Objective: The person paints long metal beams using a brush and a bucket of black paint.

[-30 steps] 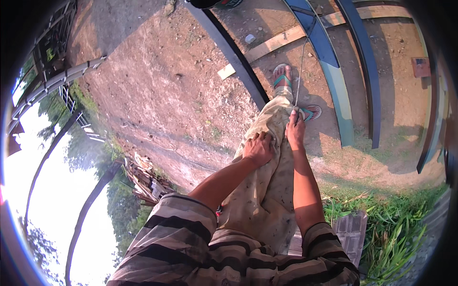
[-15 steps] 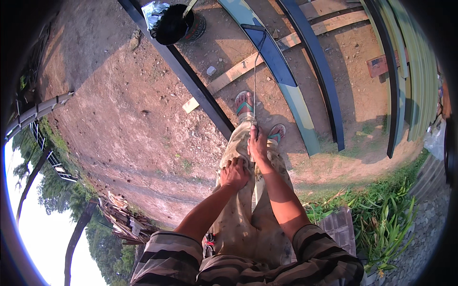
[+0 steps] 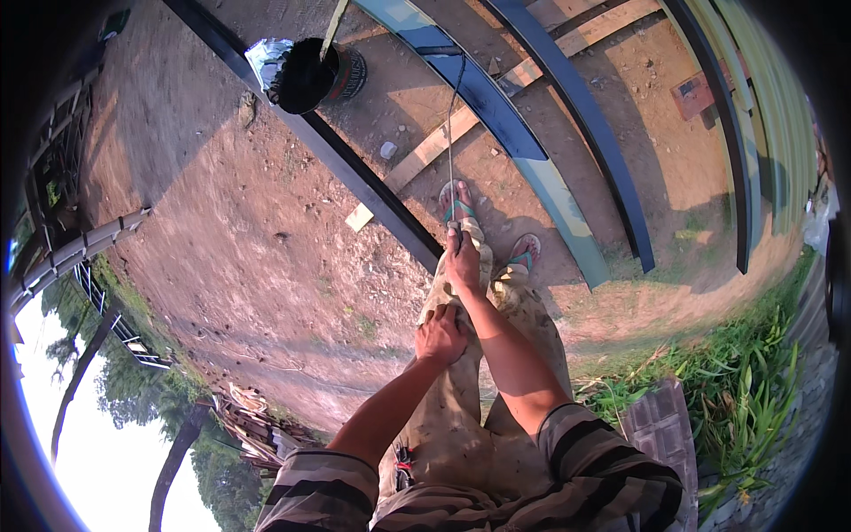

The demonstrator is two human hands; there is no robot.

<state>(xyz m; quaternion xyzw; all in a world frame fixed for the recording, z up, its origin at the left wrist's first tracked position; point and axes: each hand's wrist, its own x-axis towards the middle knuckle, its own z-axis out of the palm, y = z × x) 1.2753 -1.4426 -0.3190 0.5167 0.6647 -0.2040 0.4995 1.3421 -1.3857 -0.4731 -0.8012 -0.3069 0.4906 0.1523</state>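
My right hand (image 3: 462, 264) is wrapped round the dark handle of a paint roller (image 3: 442, 51). A long thin metal rod runs from this grip to the dark roller head, which lies on a pale green metal beam (image 3: 558, 199). Part of that beam's face carries a wet-looking dark blue coat; its near end remains pale green. My left hand (image 3: 441, 335) rests on my trouser leg near the knee, fingers laid over the cloth, holding nothing. Left of the beam, a paint bucket (image 3: 353, 73) has black paint inside and a stick standing in it.
A dark beam (image 3: 355, 182) runs diagonally past the bucket. Wooden planks (image 3: 425, 155) lie crosswise beneath the beams. More dark beams (image 3: 607, 164) and a stack of pale green ones (image 3: 784, 133) are on the right. A reddish block (image 3: 700, 93) sits among them. Plants (image 3: 736, 390) grow at lower right.
The roller head has slid farther away along the beam, and my right hand has reached forward with it. My left hand stays on my leg. The whole view has shifted slightly.
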